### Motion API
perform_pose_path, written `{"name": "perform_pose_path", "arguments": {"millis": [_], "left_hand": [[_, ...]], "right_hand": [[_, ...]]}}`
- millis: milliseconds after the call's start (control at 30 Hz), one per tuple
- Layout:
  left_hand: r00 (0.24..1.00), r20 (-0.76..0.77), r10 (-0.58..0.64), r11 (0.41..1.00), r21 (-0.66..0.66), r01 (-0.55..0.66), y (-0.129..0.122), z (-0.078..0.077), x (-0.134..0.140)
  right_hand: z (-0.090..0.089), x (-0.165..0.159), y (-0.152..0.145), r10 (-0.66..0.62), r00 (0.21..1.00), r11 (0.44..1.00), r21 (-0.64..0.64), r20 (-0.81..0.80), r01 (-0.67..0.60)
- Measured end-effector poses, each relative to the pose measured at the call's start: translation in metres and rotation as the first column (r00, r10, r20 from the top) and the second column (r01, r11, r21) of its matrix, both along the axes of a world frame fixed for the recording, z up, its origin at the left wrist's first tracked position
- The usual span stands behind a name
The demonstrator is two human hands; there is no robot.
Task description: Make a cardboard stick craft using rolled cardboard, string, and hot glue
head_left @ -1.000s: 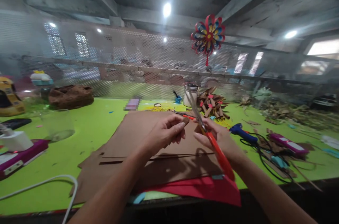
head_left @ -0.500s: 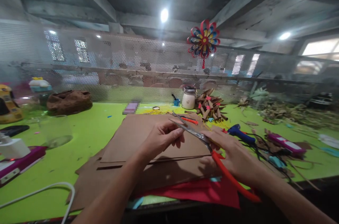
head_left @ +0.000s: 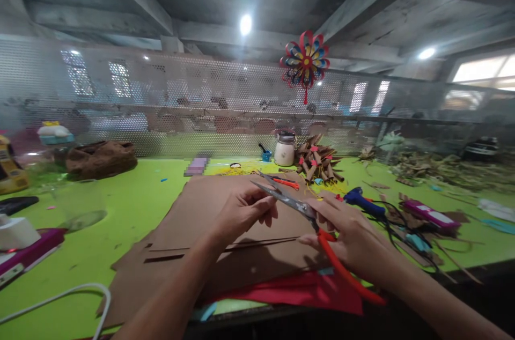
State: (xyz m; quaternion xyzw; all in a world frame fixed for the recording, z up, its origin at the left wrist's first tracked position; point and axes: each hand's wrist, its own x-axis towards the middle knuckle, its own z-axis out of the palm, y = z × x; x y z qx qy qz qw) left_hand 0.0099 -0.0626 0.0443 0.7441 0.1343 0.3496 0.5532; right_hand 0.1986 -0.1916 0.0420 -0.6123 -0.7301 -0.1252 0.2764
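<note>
Scissors [head_left: 341, 271] with red-orange handles are held in my right hand [head_left: 352, 233], the blades slanting up and left over the work surface. Their tips pass right by the fingers of my left hand [head_left: 243, 214]. My left thumb and fingers are pinched together; whatever lies between them is too small or hidden to make out. Below both hands lies a stack of brown paper sheets [head_left: 201, 200]. Red paper [head_left: 298, 297] sticks out from under its front edge. A second tool with orange handles [head_left: 286, 183] rests on the stack just beyond the blades.
Rolled brown paper pieces [head_left: 317, 160] and a lidded jar [head_left: 285, 149] stand behind the stack. On the right are a blue glue gun [head_left: 364, 202] with its cord and a purple power strip [head_left: 430, 212]. A clear plastic cup [head_left: 82, 206] and white cable [head_left: 80, 286] are left.
The view has shifted slightly, so the background sits a little further left. Both hands keep nearly the same pose, with the scissors still beside the left fingers.
</note>
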Motion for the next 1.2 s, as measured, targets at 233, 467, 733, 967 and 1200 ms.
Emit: {"name": "perform_pose_path", "arguments": {"millis": [233,467,733,967,1200], "left_hand": [[0.999,-0.04,-0.005,1.0,-0.009,0.005,0.002,-0.001,0.0],[0.998,-0.053,-0.021,1.0,-0.01,0.02,0.001,-0.001,-0.002],[1.0,0.012,-0.026,0.996,-0.079,0.027,0.008,-0.005,-0.002],[0.994,0.052,-0.095,0.983,-0.154,0.102,0.01,-0.008,0.0],[0.981,0.184,-0.061,0.929,-0.349,0.123,0.019,-0.011,0.0]], "right_hand": [[-0.003,0.002,0.003,0.019,0.999,0.999,0.039,0.049,-0.021],[-0.006,0.001,0.002,0.036,0.999,0.999,0.014,0.019,-0.036],[-0.002,0.022,0.013,-0.097,0.991,0.995,0.012,-0.094,0.099],[-0.024,0.059,0.047,-0.312,0.949,0.933,-0.172,0.042,0.315],[-0.042,0.081,0.051,-0.315,0.939,0.877,-0.336,0.137,0.343]]}}
